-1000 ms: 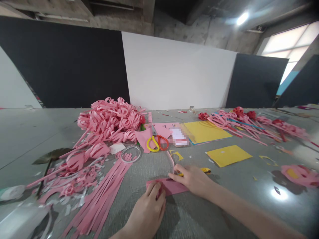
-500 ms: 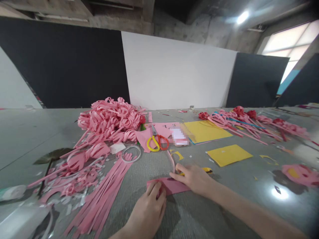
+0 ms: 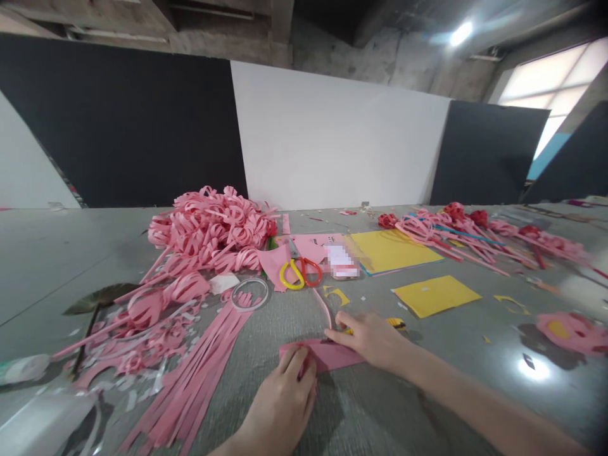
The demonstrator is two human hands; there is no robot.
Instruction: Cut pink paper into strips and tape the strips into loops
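Observation:
My left hand [image 3: 285, 389] has its fingers curled and pressed onto the left end of a folded piece of pink paper [image 3: 332, 356] on the grey floor. Over the paper's right part, my right hand [image 3: 373, 339] is closed around a yellow utility knife [image 3: 396, 324]. The knife's back end sticks out beyond the hand, while its blade is hard to make out. A narrow pink paper strip [image 3: 325, 305] rises in a curve from beside the right fingertips. Scissors [image 3: 299, 272] with yellow and red handles lie beyond the hands, partly on pink paper.
A large heap of curled pink paper [image 3: 213, 221] and a fan of pink strips [image 3: 199, 380] are on the left, with a tape roll [image 3: 249, 294] nearby. A phone [image 3: 342, 261], yellow sheets [image 3: 437, 296] and paper flowers [image 3: 460, 231] lie toward the right.
The narrow pink strip's upper end has swung left, toward the scissors, and its curve has changed. Both hands and the folded paper stay nearly in place.

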